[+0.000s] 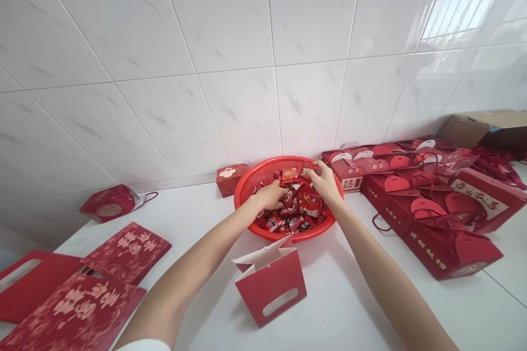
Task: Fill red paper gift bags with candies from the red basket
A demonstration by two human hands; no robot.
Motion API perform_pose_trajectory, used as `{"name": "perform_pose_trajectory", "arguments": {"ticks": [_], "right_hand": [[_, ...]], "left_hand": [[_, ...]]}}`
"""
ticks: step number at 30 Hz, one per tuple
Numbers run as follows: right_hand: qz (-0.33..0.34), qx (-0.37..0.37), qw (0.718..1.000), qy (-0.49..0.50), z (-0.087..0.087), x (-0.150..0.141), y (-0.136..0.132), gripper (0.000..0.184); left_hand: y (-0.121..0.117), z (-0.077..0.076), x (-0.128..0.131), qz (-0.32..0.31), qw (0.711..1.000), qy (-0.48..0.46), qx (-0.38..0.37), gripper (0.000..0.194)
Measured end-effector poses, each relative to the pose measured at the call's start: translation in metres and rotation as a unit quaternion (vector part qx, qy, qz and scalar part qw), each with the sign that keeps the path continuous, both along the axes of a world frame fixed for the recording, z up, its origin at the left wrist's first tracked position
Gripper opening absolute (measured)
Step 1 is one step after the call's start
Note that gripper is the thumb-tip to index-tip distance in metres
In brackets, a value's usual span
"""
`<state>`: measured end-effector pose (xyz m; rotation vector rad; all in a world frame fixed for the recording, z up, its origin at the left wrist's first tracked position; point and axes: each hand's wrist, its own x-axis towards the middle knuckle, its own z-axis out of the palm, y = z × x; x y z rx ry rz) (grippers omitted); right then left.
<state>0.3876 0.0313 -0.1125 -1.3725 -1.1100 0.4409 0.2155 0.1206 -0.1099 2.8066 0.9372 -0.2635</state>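
Observation:
Both my hands reach into a round red plastic basket (252, 176) full of small red-wrapped sweets (300, 209). My left hand (272, 196) is curled down onto the sweets at the basket's left side, fingers closed among the wrappers. My right hand (325, 181) pinches a wrapped sweet at the basket's far right. Just in front of the basket stands an open red paper gift bag (272, 284) with a slot handle, its mouth facing up.
Flat red gift bags (93, 301) lie at the near left. A small red box (230, 178) and a round-fronted red box (110, 203) sit by the tiled wall. Rows of filled red gift boxes (428, 205) crowd the right; a cardboard carton (486, 127) stands behind them.

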Motion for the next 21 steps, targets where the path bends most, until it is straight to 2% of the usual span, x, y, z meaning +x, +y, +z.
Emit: {"name": "perform_pose_trajectory", "arguments": {"ticks": [5,12,16,21], "right_hand": [[0.055,0.025,0.997,0.045,0.0038,-0.0038,-0.0061,0.027],[0.049,0.024,0.998,0.036,0.0025,-0.0032,-0.0068,0.031],[0.063,0.026,0.996,0.055,0.0021,-0.0037,-0.0066,0.031],[0.066,0.019,0.995,0.073,0.0043,-0.0044,-0.0077,0.032]], "left_hand": [[-0.0052,0.0041,0.0021,-0.015,1.000,0.007,0.019,0.061],[-0.0056,0.0059,0.0069,-0.020,0.999,-0.024,0.030,0.017],[-0.0026,0.0072,0.0033,-0.001,0.997,-0.070,0.011,0.030],[-0.0018,0.0097,0.0004,0.031,0.987,-0.159,0.005,0.034]]}}
